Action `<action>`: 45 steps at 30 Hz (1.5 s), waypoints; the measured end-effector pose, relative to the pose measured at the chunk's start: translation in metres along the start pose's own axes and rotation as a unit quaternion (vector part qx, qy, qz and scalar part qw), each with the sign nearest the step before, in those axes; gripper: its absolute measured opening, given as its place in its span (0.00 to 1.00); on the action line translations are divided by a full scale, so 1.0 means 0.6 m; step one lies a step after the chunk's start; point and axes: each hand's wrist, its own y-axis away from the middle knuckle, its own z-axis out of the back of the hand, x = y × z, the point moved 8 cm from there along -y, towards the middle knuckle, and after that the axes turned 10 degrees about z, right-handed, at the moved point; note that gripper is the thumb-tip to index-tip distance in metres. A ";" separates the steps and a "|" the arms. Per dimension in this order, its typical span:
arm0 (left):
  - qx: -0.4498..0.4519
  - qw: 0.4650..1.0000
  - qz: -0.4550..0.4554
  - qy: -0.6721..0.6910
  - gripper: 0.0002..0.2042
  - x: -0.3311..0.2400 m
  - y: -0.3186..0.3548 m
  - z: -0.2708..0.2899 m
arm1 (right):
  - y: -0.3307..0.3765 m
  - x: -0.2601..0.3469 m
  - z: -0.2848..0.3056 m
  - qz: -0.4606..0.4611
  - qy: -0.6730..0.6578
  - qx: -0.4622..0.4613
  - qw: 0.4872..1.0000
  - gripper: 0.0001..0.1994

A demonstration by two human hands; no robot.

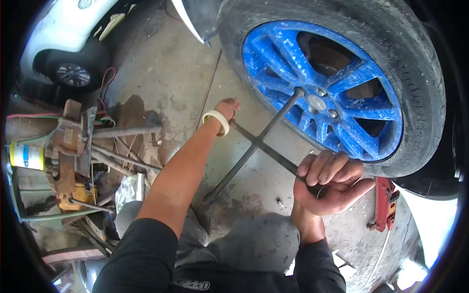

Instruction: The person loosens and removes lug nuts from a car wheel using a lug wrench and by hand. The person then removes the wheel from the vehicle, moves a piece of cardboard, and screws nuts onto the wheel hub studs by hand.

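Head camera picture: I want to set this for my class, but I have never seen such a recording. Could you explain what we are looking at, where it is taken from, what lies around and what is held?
There is no machine here: a person works with two bare hands. The one picture comes from a wide fisheye camera on the person's head, looking down, so the forearms enter from below and straight edges bend near the rim.

Both hands grip a cross wrench: the left hand holds one arm, the right hand the opposite one. A third arm reaches the hub of a blue wheel on a car.

On the concrete floor lie a red jack under the car, a small nut and a rusty pile of tools at the left. Another car stands behind.
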 end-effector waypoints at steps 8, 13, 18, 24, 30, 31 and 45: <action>0.011 1.000 0.005 0.007 0.16 0.023 -0.012 -0.007 | -0.011 -0.008 -0.028 -0.090 0.060 0.139 0.984 0.35; -0.002 0.996 -0.050 0.078 0.15 0.022 -0.016 -0.012 | -0.013 -0.018 -0.029 -0.098 0.032 0.108 0.989 0.32; 0.013 0.998 0.017 0.063 0.15 0.021 -0.007 -0.001 | -0.003 -0.002 -0.005 -0.134 0.004 0.119 0.984 0.29; -0.104 0.975 0.071 0.183 0.22 0.025 0.031 0.036 | 0.013 -0.001 0.022 -0.158 0.019 0.035 0.987 0.22; 0.165 0.951 0.217 0.144 0.30 0.052 0.293 -0.054 | 0.020 0.011 0.030 -0.219 0.216 -0.007 0.952 0.08; 0.269 0.933 0.177 0.162 0.30 0.027 0.331 -0.081 | 0.019 0.019 0.027 -0.215 0.294 0.010 0.931 0.09; 0.308 0.939 0.008 0.153 0.17 0.050 0.469 -0.134 | 0.051 0.115 -0.061 -0.265 0.516 0.046 0.813 0.05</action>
